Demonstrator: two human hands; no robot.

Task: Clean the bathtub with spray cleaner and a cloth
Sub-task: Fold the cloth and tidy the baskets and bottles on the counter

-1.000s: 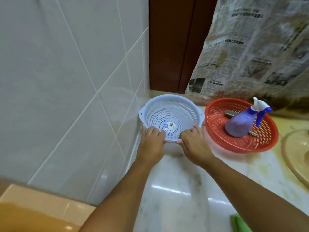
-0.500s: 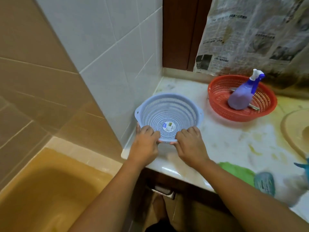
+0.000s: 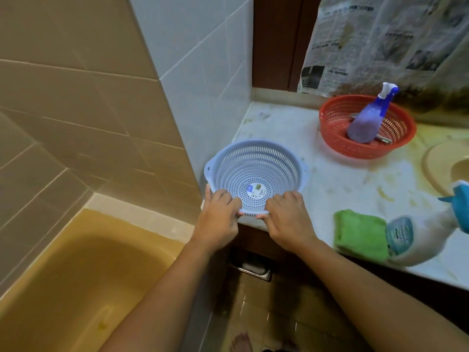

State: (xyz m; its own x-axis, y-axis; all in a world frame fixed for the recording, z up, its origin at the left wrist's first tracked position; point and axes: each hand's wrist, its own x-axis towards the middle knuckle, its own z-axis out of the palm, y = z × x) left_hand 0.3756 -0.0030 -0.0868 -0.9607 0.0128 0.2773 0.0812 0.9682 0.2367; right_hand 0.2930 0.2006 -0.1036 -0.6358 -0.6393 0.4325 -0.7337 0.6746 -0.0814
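Now both hands hold the blue basket (image 3: 256, 171). The left hand (image 3: 218, 221) and the right hand (image 3: 288, 221) curl their fingers over its near rim, with thumbs below. The basket sits at the front left corner of the counter (image 3: 342, 189), and its near rim pokes past the front edge.

I think the cleaning has not started yet; this looks like getting ready. Next the hands need to let go of the basket and take the green cloth (image 3: 360, 235) and the white spray bottle (image 3: 431, 238). These lie just beside each other at the front edge, off to the right.

A purple spray bottle (image 3: 365, 123) leans in the red basket (image 3: 335, 141) near the back edge. The yellow bathtub (image 3: 63, 288) is down on the left, under the tiled wall (image 3: 203, 72). Newspaper (image 3: 380, 41) hangs behind the counter.
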